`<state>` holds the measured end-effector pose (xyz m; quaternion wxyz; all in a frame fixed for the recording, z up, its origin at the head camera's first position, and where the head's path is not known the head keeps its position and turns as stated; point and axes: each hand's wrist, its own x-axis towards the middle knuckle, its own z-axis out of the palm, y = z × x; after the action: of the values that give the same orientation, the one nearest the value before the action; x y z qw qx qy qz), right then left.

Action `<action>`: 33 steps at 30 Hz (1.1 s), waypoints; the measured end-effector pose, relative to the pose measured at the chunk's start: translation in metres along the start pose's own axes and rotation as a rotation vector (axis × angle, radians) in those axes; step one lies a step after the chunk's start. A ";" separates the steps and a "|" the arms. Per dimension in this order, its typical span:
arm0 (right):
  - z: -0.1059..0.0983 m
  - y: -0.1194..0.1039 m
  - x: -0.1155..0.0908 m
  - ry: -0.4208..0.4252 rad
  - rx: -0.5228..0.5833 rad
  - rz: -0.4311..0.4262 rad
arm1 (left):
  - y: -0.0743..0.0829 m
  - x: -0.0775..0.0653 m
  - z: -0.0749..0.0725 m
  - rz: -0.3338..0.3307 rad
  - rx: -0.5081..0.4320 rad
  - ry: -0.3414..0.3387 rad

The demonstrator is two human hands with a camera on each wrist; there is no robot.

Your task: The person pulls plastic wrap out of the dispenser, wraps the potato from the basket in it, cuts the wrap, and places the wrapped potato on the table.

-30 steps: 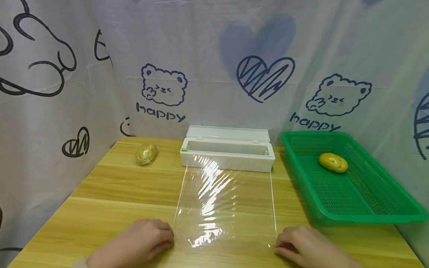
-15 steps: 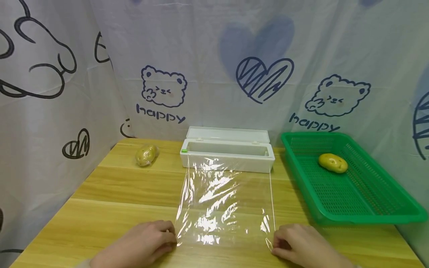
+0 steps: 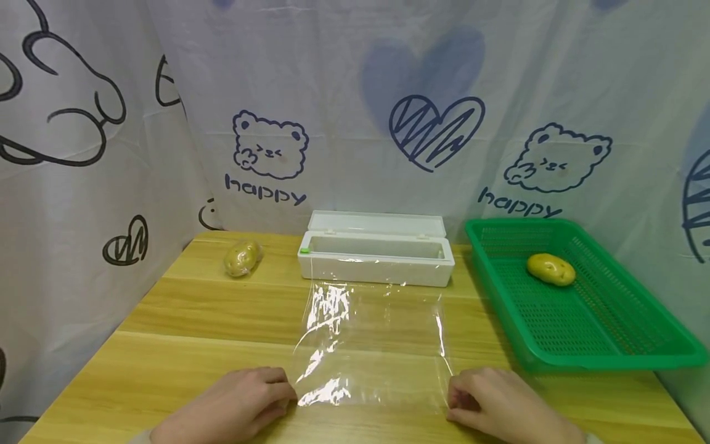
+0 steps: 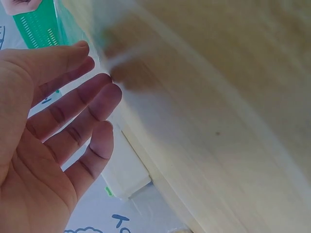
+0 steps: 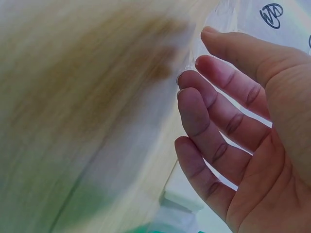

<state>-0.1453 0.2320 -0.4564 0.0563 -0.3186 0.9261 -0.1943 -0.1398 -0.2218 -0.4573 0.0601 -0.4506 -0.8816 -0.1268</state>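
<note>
A sheet of clear plastic wrap (image 3: pixel 333 308) stretches from the white wrap box (image 3: pixel 377 270) toward me over the wooden table. My left hand (image 3: pixel 235 404) pinches its near left corner, and my right hand (image 3: pixel 496 401) pinches the near right one. In the left wrist view the fingers of the left hand (image 4: pixel 53 111) are bent, thumb and forefinger close together. The right wrist view has the right hand (image 5: pixel 243 121) bent likewise at the edge of the film; the exact pinch is hard to make out. The box's lid stands raised at the back.
At the back left of the wooden table (image 3: pixel 183 308) lies a potato (image 3: pixel 242 258) in clear wrap. A green basket (image 3: pixel 518 333) on the right holds a bare potato (image 3: pixel 551 269). Printed white cloth (image 3: pixel 344 160) hangs behind and on the left side.
Both hands have drawn slightly toward each other. The plastic wrap, taut a second ago, now lies slacker and narrower, with its side edges curving inward below the box.
</note>
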 end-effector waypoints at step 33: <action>0.000 0.000 0.005 -0.088 0.070 -0.033 | -0.002 0.003 0.001 -0.018 0.041 0.015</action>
<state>-0.1490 0.2294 -0.4561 0.1051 -0.3399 0.9099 -0.2134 -0.1429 -0.2203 -0.4582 0.0747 -0.4404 -0.8876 -0.1125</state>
